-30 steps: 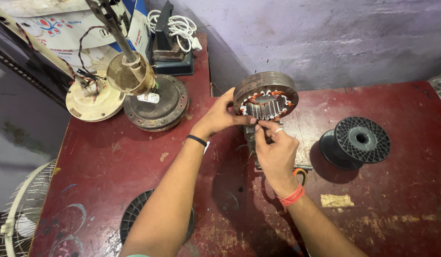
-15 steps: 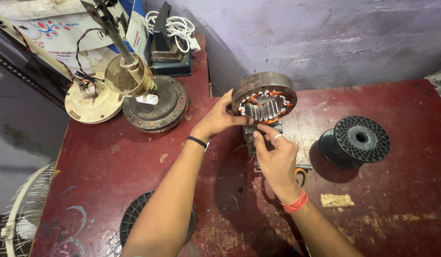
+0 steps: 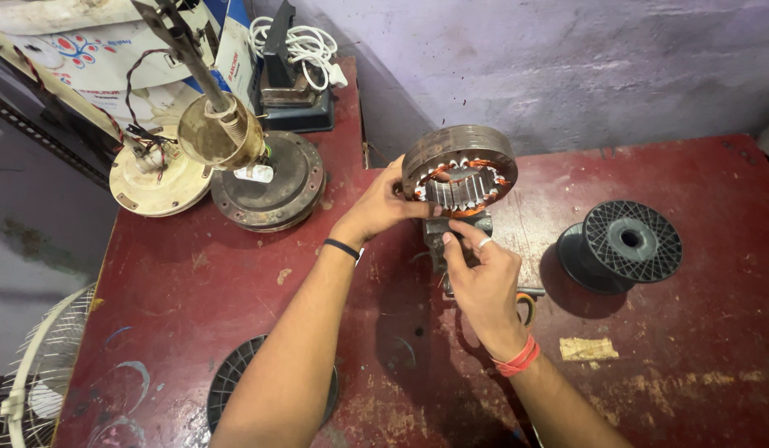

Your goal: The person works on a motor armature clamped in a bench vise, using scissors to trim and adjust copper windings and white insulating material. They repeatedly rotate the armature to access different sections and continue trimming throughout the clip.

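Stator [image 3: 461, 176], a round rusty-brown ring with copper windings and grey metal teeth around its inner opening, stands tilted on edge near the middle of the red table [image 3: 194, 290], toward the back edge where the table meets the purple wall. It rests on a small grey metal fixture (mostly hidden behind the fingers). The left hand [image 3: 380, 211] grips the ring's left rim, fingers curled round the edge and thumb near the windings. The right hand [image 3: 482, 278] is just below the ring's lower edge, its fingertips [image 3: 451, 236] drawn together in a pinch at the bottom of the windings; what they pinch is too small to tell. A ring sits on one finger and an orange band on the wrist.

To the right, an empty black plastic spool [image 3: 621, 246] lies on its side, well apart from the hands. Another black spool [image 3: 235, 382] lies at the front edge, partly under the left forearm. At the back left corner sit a dark round motor housing [image 3: 272, 187], a cream-coloured cover plate [image 3: 148, 178] with loose wires, and a brass-coloured cup on a rod [image 3: 219, 133]. A coil of white cord [image 3: 297, 46] lies behind them. A wire fan guard [image 3: 36, 382] shows beyond the table's left edge.
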